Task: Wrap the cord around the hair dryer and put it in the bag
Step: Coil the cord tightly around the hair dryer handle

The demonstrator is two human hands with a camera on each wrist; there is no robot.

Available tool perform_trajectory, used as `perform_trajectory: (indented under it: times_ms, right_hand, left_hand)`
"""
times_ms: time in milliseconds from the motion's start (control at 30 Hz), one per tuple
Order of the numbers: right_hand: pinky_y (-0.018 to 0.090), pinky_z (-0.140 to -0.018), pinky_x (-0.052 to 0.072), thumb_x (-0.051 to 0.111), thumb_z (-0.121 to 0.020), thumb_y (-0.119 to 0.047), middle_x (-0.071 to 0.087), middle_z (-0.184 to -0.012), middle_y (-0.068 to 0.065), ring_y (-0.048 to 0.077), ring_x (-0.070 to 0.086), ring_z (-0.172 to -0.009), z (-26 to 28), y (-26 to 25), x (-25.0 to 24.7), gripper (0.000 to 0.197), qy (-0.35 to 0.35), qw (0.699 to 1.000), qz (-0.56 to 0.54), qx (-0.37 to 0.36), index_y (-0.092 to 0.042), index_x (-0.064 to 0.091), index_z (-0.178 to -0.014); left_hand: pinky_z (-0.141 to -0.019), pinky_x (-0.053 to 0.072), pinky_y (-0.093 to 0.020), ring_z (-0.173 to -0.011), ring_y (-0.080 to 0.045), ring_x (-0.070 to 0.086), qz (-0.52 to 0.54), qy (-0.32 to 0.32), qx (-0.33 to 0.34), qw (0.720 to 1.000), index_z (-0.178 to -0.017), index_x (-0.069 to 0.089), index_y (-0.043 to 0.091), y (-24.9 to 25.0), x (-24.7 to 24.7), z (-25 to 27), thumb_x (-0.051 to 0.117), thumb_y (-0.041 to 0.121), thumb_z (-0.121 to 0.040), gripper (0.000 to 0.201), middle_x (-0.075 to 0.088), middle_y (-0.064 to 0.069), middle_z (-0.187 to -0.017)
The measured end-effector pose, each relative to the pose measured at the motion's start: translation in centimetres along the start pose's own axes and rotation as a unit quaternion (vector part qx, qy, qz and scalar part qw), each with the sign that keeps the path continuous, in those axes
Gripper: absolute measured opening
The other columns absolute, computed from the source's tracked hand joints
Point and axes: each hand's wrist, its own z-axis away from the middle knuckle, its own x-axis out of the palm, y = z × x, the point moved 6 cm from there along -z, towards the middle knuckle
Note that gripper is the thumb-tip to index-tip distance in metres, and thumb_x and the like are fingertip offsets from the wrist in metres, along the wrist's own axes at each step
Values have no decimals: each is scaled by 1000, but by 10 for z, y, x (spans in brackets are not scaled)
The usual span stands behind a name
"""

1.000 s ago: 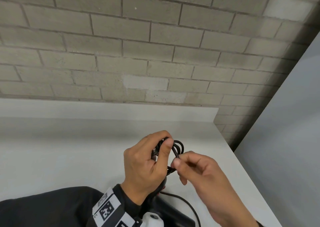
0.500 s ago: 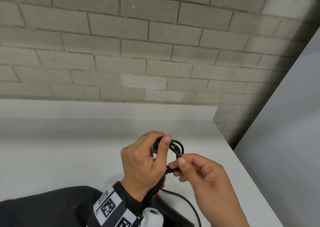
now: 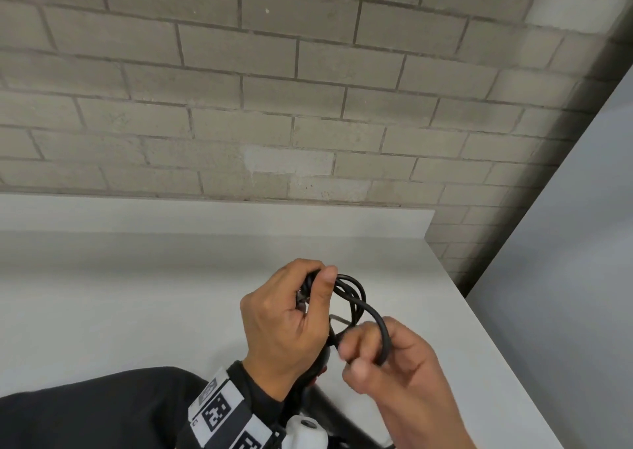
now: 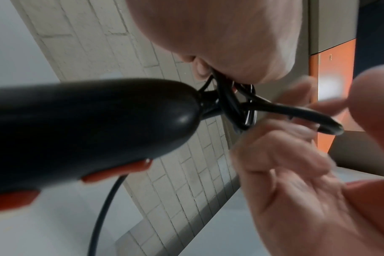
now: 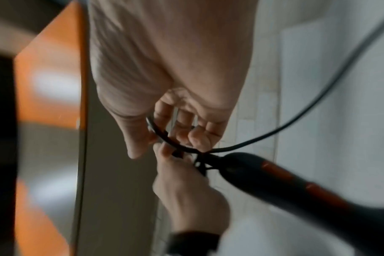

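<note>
Right hand (image 3: 387, 356) pulled cord (image 3: 371, 315) loop lower, fingers now curled.

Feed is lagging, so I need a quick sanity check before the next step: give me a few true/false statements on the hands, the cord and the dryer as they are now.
1. The left hand grips a bundle of cord loops. True.
2. The right hand is idle and holds nothing. False: its fingers curl round a strand of the cord.
3. The hair dryer is black with orange-red buttons. True.
4. The whole cord is wound up. False: a loose length hangs below the dryer in the left wrist view.
5. The dryer lies flat on the white counter. False: it hangs from the hands above it.
</note>
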Motion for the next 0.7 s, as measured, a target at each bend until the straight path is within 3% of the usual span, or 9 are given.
perform_trajectory:
  times_ms: [67, 133, 233, 300, 500, 600, 633, 667, 700]
  right_hand:
    - [29, -71, 53, 87, -68, -34, 72, -97, 7, 23, 63, -79, 4, 1, -1, 22, 33, 985, 153, -74, -24, 70, -77]
    - [33, -69, 55, 83, -72, -30, 71, -109, 1, 20, 64, -80, 9, 4, -1, 20, 71, 957, 246, -137, -30, 72, -90]
    - [27, -83, 55, 71, -84, -36, 71, -114, -8, 16, 67, -107, 14, 8, 1, 18, 101, 908, 351, -208, -33, 72, -102]
    - [21, -89, 52, 65, -89, -41, 72, -110, -12, 14, 68, -107, 17, 7, 2, 16, 112, 891, 378, -225, -33, 73, -99]
    - [25, -80, 56, 77, -71, -56, 76, -78, 9, 22, 73, -85, 21, 4, -18, 34, 166, 963, 153, -150, -23, 76, -79]
    - [36, -72, 59, 92, -53, -50, 58, -50, 13, 34, 71, -69, 31, 7, -38, 51, 192, 979, -48, -59, -5, 74, -72]
    - [40, -71, 59, 92, -59, -44, 50, -49, 13, 37, 69, -64, 36, 10, -44, 58, 163, 979, -121, -13, 5, 71, -81]
    - [41, -70, 59, 84, -74, -36, 46, -52, 12, 34, 66, -59, 41, 13, -44, 55, 108, 976, -187, 33, 12, 66, -93]
    - [36, -64, 57, 73, -88, -31, 45, -57, 10, 26, 62, -55, 46, 11, -48, 50, 75, 977, -187, 64, 14, 61, -103]
  left_hand:
    - [-49, 40, -21, -56, 1, 48, -2, 1, -6, 1000, -79, 70, 14, -1, 1, 1, 45, 50, -101, 49, 50, 24, -66]
    - [-52, 39, -16, -57, 3, 48, -1, -4, -9, 1000, -79, 70, 14, -1, 2, 0, 45, 50, -101, 49, 50, 26, -68]
    - [-52, 41, -17, -58, 3, 50, 3, -8, -14, 1000, -80, 71, 14, -2, 3, 0, 46, 50, -100, 49, 53, 24, -68]
    - [-52, 39, -17, -56, 3, 49, 6, -7, -20, 1000, -81, 71, 14, -3, 4, 1, 47, 50, -100, 47, 52, 25, -67]
    - [-53, 35, -15, -53, 4, 46, 24, -11, -41, 999, -81, 71, 14, -5, 6, 6, 49, 49, -98, 45, 48, 23, -60]
    - [-54, 34, -14, -55, 6, 45, 11, -6, -35, 999, -80, 71, 12, -8, 3, 1, 49, 49, -98, 46, 48, 25, -62]
    - [-54, 33, -14, -55, 6, 45, 6, -3, -34, 999, -80, 71, 12, -10, 2, -1, 49, 49, -98, 47, 47, 25, -62]
    - [-54, 33, -13, -55, 6, 45, 0, -1, -29, 1000, -80, 71, 11, -11, 0, -3, 49, 49, -99, 48, 48, 25, -62]
    - [-54, 34, -13, -56, 6, 45, -4, -1, -23, 1000, -80, 72, 11, -12, 0, -4, 49, 49, -99, 48, 48, 25, -64]
